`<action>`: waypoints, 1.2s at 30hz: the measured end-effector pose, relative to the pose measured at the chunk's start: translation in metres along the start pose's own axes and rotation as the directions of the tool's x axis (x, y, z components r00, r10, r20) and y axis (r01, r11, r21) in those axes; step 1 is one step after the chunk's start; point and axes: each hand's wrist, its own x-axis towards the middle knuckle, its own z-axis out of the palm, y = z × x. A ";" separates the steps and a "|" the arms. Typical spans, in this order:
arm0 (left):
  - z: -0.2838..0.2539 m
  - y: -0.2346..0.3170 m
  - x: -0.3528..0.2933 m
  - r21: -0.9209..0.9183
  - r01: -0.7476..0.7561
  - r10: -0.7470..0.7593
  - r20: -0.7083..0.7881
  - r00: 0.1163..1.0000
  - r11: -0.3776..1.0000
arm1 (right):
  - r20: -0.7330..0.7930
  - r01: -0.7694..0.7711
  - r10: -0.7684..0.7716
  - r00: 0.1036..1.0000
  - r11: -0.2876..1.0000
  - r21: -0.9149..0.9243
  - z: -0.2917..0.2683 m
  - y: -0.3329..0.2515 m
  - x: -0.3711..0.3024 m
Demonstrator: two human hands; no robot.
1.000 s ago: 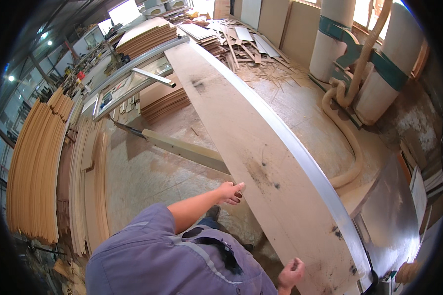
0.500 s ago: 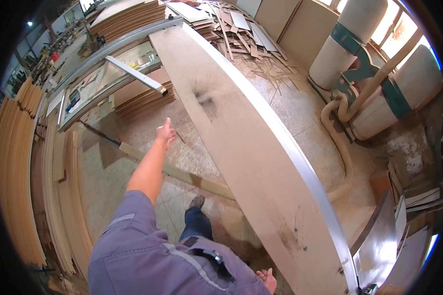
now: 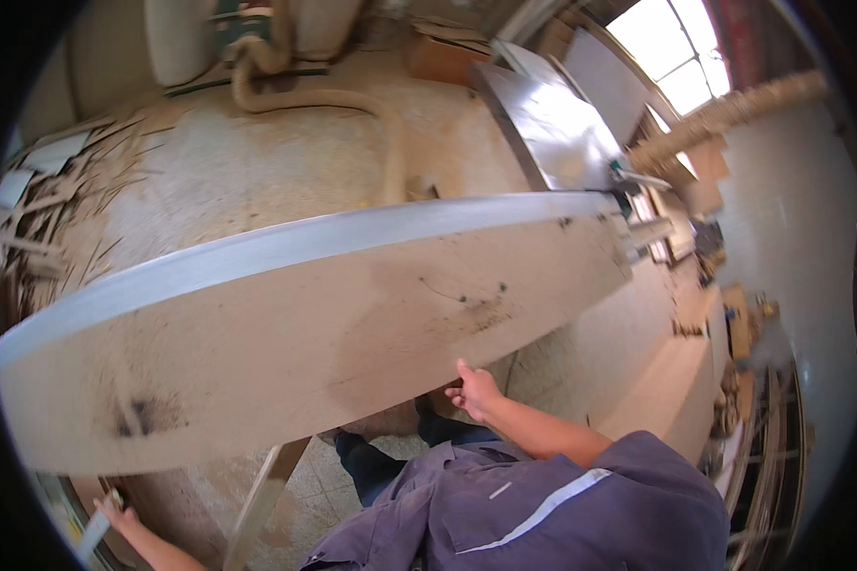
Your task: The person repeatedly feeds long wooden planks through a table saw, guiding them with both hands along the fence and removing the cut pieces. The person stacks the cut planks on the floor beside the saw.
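Note:
A long brown board (image 3: pixel 267 357), like a workbench top, runs across the view in front of me, marked by dark smudges. A pale metal strip (image 3: pixel 286 240) lines its far edge. At the lower left, my left hand (image 3: pixel 117 516) is closed around the end of a pale metal bar (image 3: pixel 92 535); the rest of that bar leaves the view. My right hand (image 3: pixel 476 392) is at the board's near edge, thumb raised beside it and fingers loosely bent and apart. Nothing shows in it.
Scrap strips (image 3: pixel 57 200) lie heaped on the floor at far left. A ribbed hose (image 3: pixel 324 98) snakes from a dust collector (image 3: pixel 248 29). A shiny sheet (image 3: pixel 552 119) leans beyond the board's right end. A wooden beam (image 3: pixel 267 490) slants below the board, near my legs.
My view has swung to the right, so the board now lies crosswise. My left hand, reaching out before, has taken the bar's end. My right hand has come up to the board's edge.

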 end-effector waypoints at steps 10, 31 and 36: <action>0.016 -0.079 0.035 0.618 -0.241 0.231 0.098 0.968 0.748 | 0.027 -0.037 0.038 0.999 0.999 -0.014 -0.014 0.016 -0.020; -0.093 -0.127 -0.048 0.845 -0.396 -0.027 0.434 0.901 0.360 | -0.017 0.262 -0.261 0.965 0.965 0.021 -0.025 0.025 -0.019; -0.173 -0.111 -0.041 0.860 -0.465 -0.113 0.494 0.862 0.210 | -0.171 0.385 -0.369 0.914 0.920 0.075 -0.013 0.043 -0.015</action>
